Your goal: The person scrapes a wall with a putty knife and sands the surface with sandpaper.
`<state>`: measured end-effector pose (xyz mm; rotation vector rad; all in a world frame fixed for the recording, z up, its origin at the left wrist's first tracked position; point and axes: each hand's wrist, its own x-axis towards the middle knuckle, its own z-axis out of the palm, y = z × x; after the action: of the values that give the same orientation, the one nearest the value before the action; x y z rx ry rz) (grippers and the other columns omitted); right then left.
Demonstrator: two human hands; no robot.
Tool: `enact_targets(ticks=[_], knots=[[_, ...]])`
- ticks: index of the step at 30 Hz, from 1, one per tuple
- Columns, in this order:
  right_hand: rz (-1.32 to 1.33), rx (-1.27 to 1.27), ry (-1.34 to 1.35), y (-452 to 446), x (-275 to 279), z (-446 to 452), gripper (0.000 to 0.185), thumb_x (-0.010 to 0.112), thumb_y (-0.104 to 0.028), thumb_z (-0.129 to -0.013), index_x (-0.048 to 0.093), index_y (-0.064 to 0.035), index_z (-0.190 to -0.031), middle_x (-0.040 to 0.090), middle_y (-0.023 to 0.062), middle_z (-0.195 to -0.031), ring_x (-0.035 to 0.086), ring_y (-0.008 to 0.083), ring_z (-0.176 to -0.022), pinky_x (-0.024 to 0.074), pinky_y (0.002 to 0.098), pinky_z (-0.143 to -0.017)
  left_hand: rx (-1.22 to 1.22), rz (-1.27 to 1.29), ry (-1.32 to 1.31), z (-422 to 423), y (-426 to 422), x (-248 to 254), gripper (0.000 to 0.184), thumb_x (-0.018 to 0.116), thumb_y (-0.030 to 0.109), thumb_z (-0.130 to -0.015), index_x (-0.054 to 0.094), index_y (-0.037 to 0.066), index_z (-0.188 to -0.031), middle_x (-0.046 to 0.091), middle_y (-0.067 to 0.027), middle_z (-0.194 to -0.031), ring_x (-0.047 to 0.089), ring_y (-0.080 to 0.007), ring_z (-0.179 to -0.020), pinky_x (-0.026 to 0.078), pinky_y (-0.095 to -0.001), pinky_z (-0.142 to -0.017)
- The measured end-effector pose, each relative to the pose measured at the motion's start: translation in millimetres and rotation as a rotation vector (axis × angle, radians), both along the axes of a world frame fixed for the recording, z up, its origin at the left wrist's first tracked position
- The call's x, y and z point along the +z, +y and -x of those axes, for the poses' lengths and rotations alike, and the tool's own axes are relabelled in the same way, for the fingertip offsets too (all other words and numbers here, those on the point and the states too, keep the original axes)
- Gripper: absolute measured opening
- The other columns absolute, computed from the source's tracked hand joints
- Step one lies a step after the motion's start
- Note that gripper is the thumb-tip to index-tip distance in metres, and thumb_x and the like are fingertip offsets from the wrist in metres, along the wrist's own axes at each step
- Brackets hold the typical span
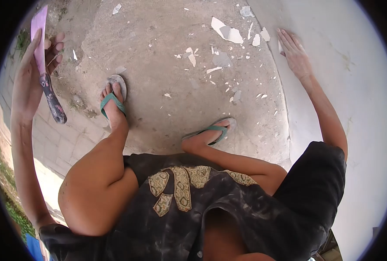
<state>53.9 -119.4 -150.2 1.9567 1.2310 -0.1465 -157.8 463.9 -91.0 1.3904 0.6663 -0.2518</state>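
My left hand (26, 85) is raised at the left, its thumb pressed on the blade of a putty knife (39, 52). The blade looks purple, and its dark, paint-spotted handle points down. Behind the blade, the fingers are curled and partly hidden. At the upper right, my right hand (298, 58) lies flat against the pale wall (332, 87), fingers stretched out and close together. A small pale sheet (281, 48) shows at the edge of those fingers, pressed under them; most of it is covered, so its kind cannot be made out.
White flakes (227, 31) and smaller chips lie scattered over the rough concrete ground (158, 56), mostly near the wall's foot. My feet, in green-strapped flip-flops (113, 102), stand apart on it. Paving blocks (58, 139) and some green plants (17, 217) are at the left.
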Motion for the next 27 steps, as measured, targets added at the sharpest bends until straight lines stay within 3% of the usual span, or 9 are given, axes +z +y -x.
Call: enact_targets(ticks=[2,5,8,11,13,16,19,22,27], knots=[[0.067,-0.141,0.235,-65,-18,29,0.066,0.054,-0.03,-0.088,0.03,-0.0011,-0.143,0.026,0.0037,-0.152,0.024,0.0157,-0.14,0.0211,0.0302,-0.116,0.141,0.229,0.037,37,-12,-19,0.033,0.043,0.036,-0.1,0.058,0.008,-0.11,0.064,-0.0048,-0.107,0.057,-0.0117,-0.098,0.043,-0.0289,-0.09],[0.146,-0.134,0.286,-91,-16,33,0.065,0.054,-0.03,-0.088,0.032,-0.0001,-0.142,0.028,0.0047,-0.152,0.024,0.0157,-0.14,0.0212,0.0307,-0.116,0.308,0.481,0.118,54,-42,-66,0.027,0.051,0.036,-0.097,0.059,0.011,-0.095,0.064,-0.0052,-0.099,0.058,-0.0126,-0.094,0.043,-0.0285,-0.086],[0.007,-0.052,0.056,-2,15,-2,0.066,0.055,-0.032,-0.087,0.034,0.0003,-0.141,0.03,0.005,-0.151,0.025,0.0154,-0.14,0.0209,0.0307,-0.116,0.328,0.646,0.145,49,-81,-81,0.031,0.05,0.038,-0.097,0.058,0.008,-0.095,0.063,-0.0063,-0.094,0.058,-0.0153,-0.084,0.046,-0.0296,-0.079],[-0.148,-0.092,0.064,18,8,-1,0.065,0.055,-0.025,-0.087,0.031,0.0017,-0.142,0.028,0.0059,-0.151,0.024,0.0167,-0.14,0.0195,0.0326,-0.117,0.306,0.75,0.119,42,-101,-88,0.033,0.048,0.038,-0.098,0.058,0.006,-0.096,0.062,-0.0068,-0.091,0.058,-0.0156,-0.08,0.047,-0.029,-0.076],[0.06,-0.187,0.19,-50,-21,33,0.061,0.055,-0.019,-0.086,0.034,-0.0002,-0.141,0.032,0.0063,-0.15,0.026,0.0179,-0.139,0.0205,0.033,-0.117,0.262,0.741,0.115,41,-104,-90,0.035,0.048,0.038,-0.098,0.058,0.005,-0.096,0.062,-0.0066,-0.091,0.057,-0.0154,-0.08,0.047,-0.0287,-0.076],[0.141,-0.218,0.264,-82,-9,54,0.061,0.056,-0.025,-0.087,0.037,-0.0032,-0.14,0.032,0.0055,-0.149,0.03,0.0181,-0.138,0.0272,0.0324,-0.114,0.265,0.701,0.206,45,-113,-91,0.036,0.046,0.039,-0.098,0.056,0.005,-0.095,0.06,-0.0058,-0.089,0.056,-0.0146,-0.079,0.047,-0.0289,-0.075],[-0.18,-0.124,0.048,-25,22,13,0.063,0.058,-0.024,-0.085,0.037,-0.0042,-0.14,0.03,0.0047,-0.15,0.028,0.0176,-0.138,0.0279,0.0324,-0.114,0.25,0.661,0.282,42,-120,-93,0.033,0.046,0.04,-0.098,0.053,0.008,-0.094,0.057,-0.0032,-0.085,0.055,-0.0144,-0.076,0.047,-0.0287,-0.071],[-0.202,-0.164,-0.071,-16,9,30,0.065,0.061,-0.022,-0.083,0.037,-0.0034,-0.14,0.031,0.0047,-0.15,0.029,0.0166,-0.138,0.0311,0.0322,-0.111,0.214,0.603,0.222,35,-130,-93,0.032,0.046,0.04,-0.098,0.054,0.009,-0.094,0.057,-0.0028,-0.085,0.056,-0.0146,-0.074,0.046,-0.0283,-0.068],[-0.184,-0.23,0.126,-104,-28,59,0.072,0.067,-0.02,-0.076,0.038,-0.003,-0.139,0.034,0.0053,-0.149,0.034,0.018,-0.135,0.0378,0.0331,-0.105,0.213,0.644,0.31,43,-119,-98,0.034,0.045,0.043,-0.098,0.053,0.009,-0.096,0.056,-0.002,-0.083,0.055,-0.0148,-0.072,0.046,-0.029,-0.065]])
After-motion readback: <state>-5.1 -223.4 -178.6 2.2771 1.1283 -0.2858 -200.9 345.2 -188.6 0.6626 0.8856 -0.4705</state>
